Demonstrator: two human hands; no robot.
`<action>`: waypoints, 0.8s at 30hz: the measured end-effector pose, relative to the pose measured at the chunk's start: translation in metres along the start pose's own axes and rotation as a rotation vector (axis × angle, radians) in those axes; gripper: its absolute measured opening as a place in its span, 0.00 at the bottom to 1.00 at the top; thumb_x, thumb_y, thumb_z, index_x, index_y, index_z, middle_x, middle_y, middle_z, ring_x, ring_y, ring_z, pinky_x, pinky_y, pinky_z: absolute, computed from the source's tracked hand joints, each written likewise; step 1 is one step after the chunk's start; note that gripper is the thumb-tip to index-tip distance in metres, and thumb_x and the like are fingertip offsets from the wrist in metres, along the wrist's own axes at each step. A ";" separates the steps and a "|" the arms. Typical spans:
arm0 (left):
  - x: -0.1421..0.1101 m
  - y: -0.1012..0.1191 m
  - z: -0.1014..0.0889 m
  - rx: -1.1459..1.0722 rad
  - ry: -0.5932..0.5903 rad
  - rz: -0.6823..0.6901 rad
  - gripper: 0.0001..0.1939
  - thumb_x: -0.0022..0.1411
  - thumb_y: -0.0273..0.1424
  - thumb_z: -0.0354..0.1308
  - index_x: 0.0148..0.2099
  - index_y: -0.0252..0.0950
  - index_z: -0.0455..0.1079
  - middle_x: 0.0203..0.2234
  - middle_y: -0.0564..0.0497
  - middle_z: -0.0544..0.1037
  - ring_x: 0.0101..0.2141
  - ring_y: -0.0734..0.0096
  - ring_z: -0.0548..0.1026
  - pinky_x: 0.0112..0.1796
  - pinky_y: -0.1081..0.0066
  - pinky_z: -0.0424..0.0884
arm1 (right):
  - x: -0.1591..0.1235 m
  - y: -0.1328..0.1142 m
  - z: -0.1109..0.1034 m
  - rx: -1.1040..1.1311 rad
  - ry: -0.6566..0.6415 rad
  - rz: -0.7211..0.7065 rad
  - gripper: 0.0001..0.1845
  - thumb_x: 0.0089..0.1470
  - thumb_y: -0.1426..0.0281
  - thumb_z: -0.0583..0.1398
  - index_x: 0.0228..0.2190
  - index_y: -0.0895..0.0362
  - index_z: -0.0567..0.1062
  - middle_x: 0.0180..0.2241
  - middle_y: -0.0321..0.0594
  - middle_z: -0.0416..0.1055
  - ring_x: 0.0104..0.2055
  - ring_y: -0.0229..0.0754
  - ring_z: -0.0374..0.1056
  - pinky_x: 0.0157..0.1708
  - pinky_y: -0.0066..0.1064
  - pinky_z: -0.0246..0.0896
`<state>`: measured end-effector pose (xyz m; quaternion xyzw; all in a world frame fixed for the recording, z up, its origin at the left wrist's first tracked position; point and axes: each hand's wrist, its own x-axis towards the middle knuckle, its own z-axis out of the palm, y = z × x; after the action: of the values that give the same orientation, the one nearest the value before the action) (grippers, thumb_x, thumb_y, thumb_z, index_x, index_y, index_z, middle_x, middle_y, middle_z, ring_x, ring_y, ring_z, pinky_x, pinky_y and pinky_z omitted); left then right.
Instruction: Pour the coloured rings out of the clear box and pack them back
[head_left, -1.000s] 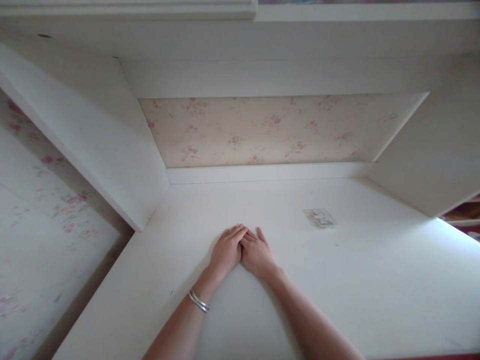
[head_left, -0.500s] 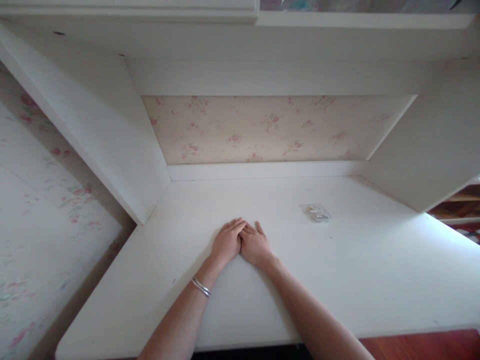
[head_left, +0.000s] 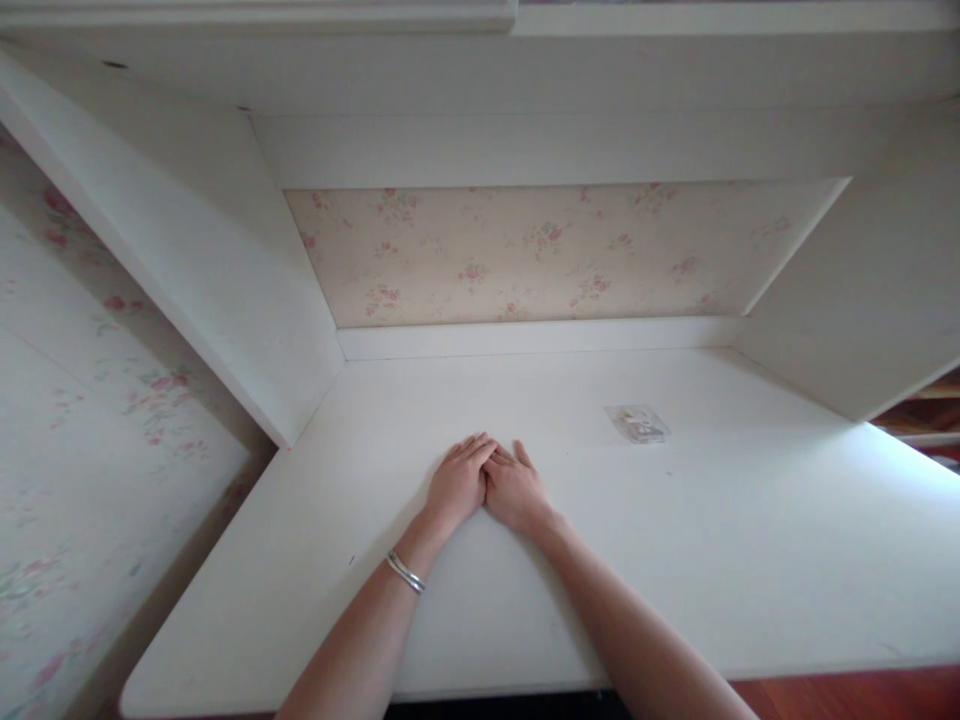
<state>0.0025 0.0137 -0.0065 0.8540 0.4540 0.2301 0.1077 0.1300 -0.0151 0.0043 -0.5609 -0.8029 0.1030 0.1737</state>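
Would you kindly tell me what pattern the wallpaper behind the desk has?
The wallpaper has scattered pink flowers on cream, clearest in the head view.

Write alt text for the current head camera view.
A person's left hand and right hand rest together on a white desk, overlapping at the tips, the left arm wearing a silver bracelet. A small clear packet lies beyond them to the right. Behind, white panels frame floral wallpaper.

Floral wallpaper (head_left: 510,250) showed on the far side, between a white left panel (head_left: 180,250) and a white right panel (head_left: 862,310). A reddish floor (head_left: 847,695) showed near right.
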 end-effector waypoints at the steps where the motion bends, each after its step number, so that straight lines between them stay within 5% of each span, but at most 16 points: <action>1: 0.000 0.000 0.000 0.001 -0.004 0.001 0.23 0.62 0.23 0.44 0.59 0.37 0.61 0.58 0.48 0.63 0.58 0.69 0.60 0.58 0.63 0.55 | 0.000 0.000 0.000 0.001 0.000 0.001 0.26 0.56 0.72 0.48 0.56 0.54 0.62 0.58 0.41 0.59 0.63 0.36 0.45 0.62 0.42 0.21; 24: 0.001 0.000 -0.002 -0.008 -0.059 0.015 0.25 0.61 0.20 0.43 0.60 0.38 0.60 0.59 0.48 0.62 0.58 0.70 0.59 0.58 0.62 0.55 | -0.004 -0.001 -0.011 0.031 -0.024 0.001 0.26 0.55 0.72 0.48 0.56 0.51 0.61 0.58 0.39 0.60 0.63 0.37 0.45 0.61 0.45 0.23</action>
<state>0.0024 0.0147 -0.0045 0.8633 0.4434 0.2076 0.1225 0.1345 -0.0192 0.0138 -0.5572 -0.8030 0.1221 0.1724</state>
